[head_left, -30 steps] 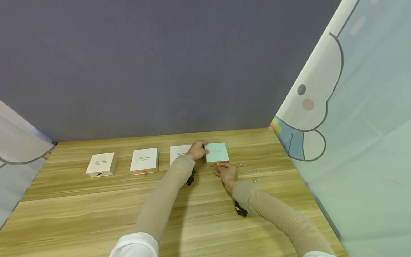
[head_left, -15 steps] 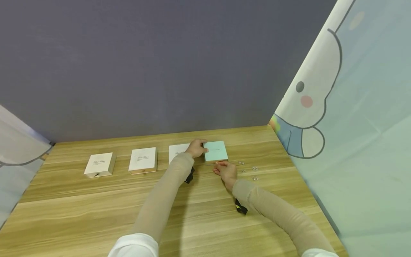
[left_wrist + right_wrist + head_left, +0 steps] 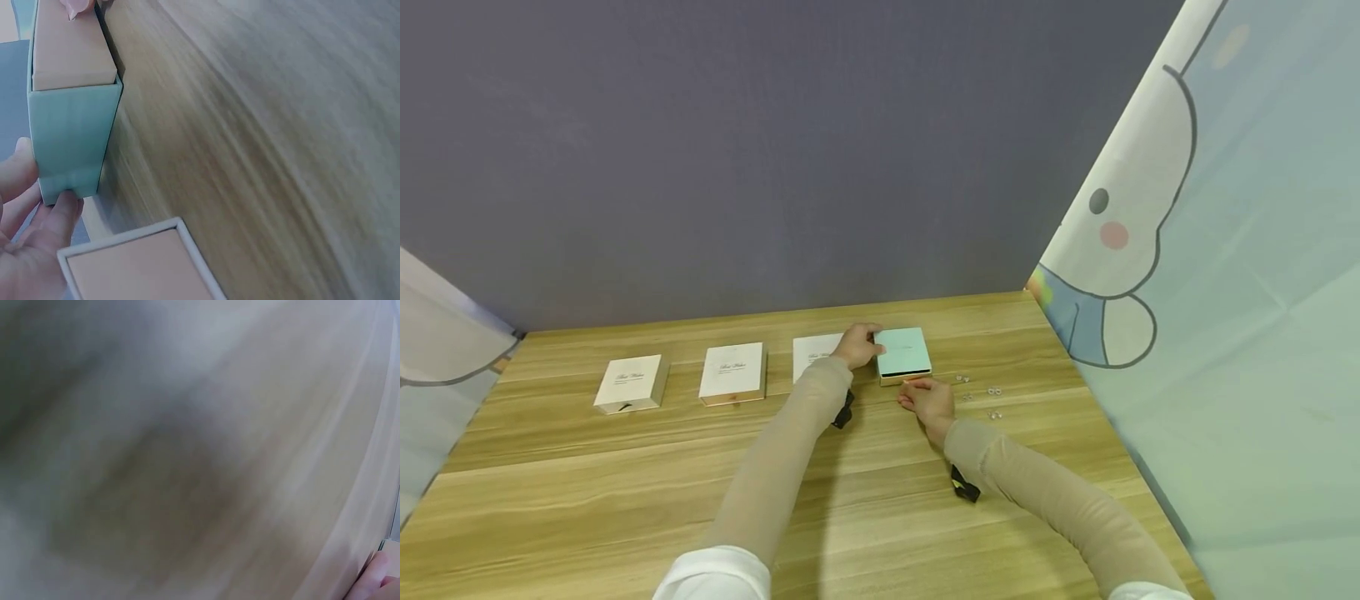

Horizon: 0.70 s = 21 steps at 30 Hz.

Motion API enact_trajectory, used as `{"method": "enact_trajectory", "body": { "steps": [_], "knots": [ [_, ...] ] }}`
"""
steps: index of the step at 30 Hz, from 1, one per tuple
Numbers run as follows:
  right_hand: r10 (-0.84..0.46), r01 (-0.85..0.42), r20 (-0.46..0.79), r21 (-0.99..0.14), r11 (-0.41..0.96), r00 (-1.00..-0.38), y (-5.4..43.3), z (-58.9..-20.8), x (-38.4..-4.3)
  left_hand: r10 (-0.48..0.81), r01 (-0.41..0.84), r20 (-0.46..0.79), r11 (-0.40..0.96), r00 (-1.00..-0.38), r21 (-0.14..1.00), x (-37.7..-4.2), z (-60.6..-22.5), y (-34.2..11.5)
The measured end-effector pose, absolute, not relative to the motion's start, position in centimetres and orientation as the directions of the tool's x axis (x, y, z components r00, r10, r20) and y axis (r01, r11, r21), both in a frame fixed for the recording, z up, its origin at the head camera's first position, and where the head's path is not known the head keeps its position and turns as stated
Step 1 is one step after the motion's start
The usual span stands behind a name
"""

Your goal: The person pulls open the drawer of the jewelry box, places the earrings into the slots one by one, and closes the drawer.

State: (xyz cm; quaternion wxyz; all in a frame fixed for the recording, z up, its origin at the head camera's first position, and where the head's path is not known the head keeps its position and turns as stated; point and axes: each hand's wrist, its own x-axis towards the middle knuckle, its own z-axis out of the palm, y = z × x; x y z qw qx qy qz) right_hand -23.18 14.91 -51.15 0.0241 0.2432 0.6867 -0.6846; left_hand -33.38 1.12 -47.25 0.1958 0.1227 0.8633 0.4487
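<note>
A mint-green drawer box [image 3: 902, 350] stands on the wooden table. Its pinkish-beige drawer [image 3: 72, 50] juts a little out of the sleeve, and a dark strip shows above the drawer front in the head view. My left hand [image 3: 858, 346] grips the sleeve, with thumb and fingers at its left and back in the left wrist view. At the drawer front, my right hand [image 3: 931, 407] pinches with thumb and forefinger; any pull tab there is hidden by the fingertips. Only a corner of the right fingers [image 3: 372, 575] shows in the right wrist view.
A white box [image 3: 808, 354], partly behind my left hand, stands close to the green one. Further left are another white box [image 3: 732, 371] and a cream box [image 3: 631, 382]. Several small pairs of earring-like pieces [image 3: 995, 391] lie right of my right hand. A grey wall [image 3: 775, 167] rises behind.
The drawer of the green box has come out slightly toward the front, with a dark gap now showing along its top. Both hands stay almost where they were; the view shifts slightly.
</note>
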Motion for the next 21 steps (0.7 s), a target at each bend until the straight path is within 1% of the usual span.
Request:
{"method": "enact_trajectory", "body": {
  "steps": [4,9,11,21],
  "knots": [
    [0.294,0.372,-0.376,-0.925,-0.073,-0.879,14.9,-51.1,-23.1,0.418,0.071,-0.227,0.587,-0.879,0.807,-33.7,-47.3,0.6],
    [0.28,0.374,-0.374,-0.926,-0.056,-0.884,14.5,-51.1,-22.9,0.484,0.164,-0.21,0.62,-0.85,0.767,-34.4,-47.3,-0.3],
    [0.275,0.378,-0.377,-0.924,-0.052,-0.885,14.3,-51.0,-22.8,0.503,0.183,-0.206,0.618,-0.839,0.765,-34.7,-47.4,-0.7],
    [0.303,0.375,-0.365,-0.927,-0.026,-0.881,14.5,-51.0,-22.9,0.524,0.195,-0.173,0.573,-0.834,0.796,-35.4,-48.0,-0.6]
  ]
}}
